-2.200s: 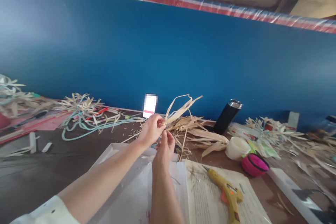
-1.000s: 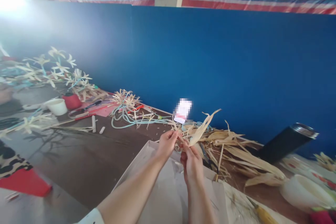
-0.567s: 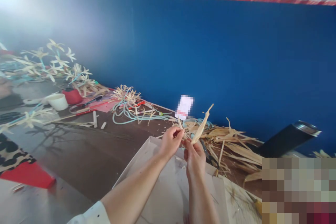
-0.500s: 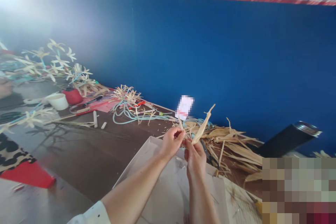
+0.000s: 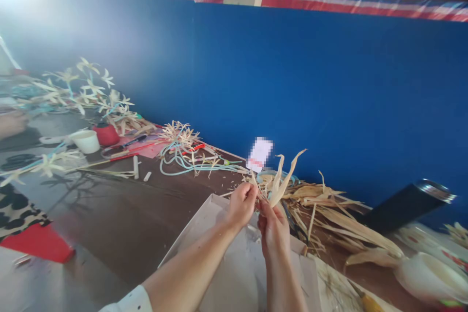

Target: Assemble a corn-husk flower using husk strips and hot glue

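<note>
My right hand (image 5: 273, 224) is closed on a pale dried corn husk (image 5: 282, 186), whose two pointed ends stand up and spread apart above the fingers. Close beside it, my left hand (image 5: 242, 205) pinches a thin husk strip (image 5: 253, 176) with thumb and fingertips. The two hands almost touch, and the spot between the fingertips is partly hidden. Both are held above a shallow white tray (image 5: 219, 263). Just beyond the right hand lies a loose pile of dried husks (image 5: 329, 195).
A black cylinder (image 5: 405, 207) leans at the right, near a white cup (image 5: 431, 275). Husk flowers (image 5: 87, 90), a cream cup (image 5: 85, 141), a red spool (image 5: 106, 134) and light-blue cords (image 5: 175, 168) lie leftward. A blue partition (image 5: 292, 83) stands behind. Another person's hand (image 5: 12, 124) shows far left.
The husk in my right hand now shows two spread ends instead of one. The whole view has shifted slightly; both hands keep nearly the same place.
</note>
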Motion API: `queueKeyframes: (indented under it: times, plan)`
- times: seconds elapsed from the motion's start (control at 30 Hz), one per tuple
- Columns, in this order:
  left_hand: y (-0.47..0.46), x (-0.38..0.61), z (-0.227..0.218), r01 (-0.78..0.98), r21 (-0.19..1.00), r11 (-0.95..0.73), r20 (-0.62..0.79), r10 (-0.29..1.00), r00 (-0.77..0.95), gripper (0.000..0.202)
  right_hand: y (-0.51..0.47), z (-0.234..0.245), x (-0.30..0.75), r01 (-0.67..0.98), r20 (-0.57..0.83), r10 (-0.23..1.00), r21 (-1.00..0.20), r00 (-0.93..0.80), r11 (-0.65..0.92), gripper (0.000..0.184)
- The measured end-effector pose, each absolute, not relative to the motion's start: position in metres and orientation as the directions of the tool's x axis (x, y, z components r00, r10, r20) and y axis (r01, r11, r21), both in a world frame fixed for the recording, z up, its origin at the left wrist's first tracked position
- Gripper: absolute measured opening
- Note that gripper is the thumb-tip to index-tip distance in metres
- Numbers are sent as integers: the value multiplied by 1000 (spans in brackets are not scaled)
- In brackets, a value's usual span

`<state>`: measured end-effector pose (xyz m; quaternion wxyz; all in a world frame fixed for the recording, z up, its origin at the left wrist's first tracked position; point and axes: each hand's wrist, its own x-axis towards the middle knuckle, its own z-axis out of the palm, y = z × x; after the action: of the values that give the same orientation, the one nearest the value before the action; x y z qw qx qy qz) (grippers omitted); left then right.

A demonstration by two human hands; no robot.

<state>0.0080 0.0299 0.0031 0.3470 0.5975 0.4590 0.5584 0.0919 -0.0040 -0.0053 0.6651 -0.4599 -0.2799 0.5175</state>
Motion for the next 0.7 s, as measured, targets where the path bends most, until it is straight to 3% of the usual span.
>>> queueKeyframes:
  times: [0.43,0.7]
  plan:
    - [39,9,4,-103,984,-148,130,977,-170,20,-3,-10,94,-357,-104,910,-933,402,51,36]
    - [39,9,2,-82,973,-218,205,969,-138,16,-4,-9,94,-322,-99,911,-946,401,39,36]
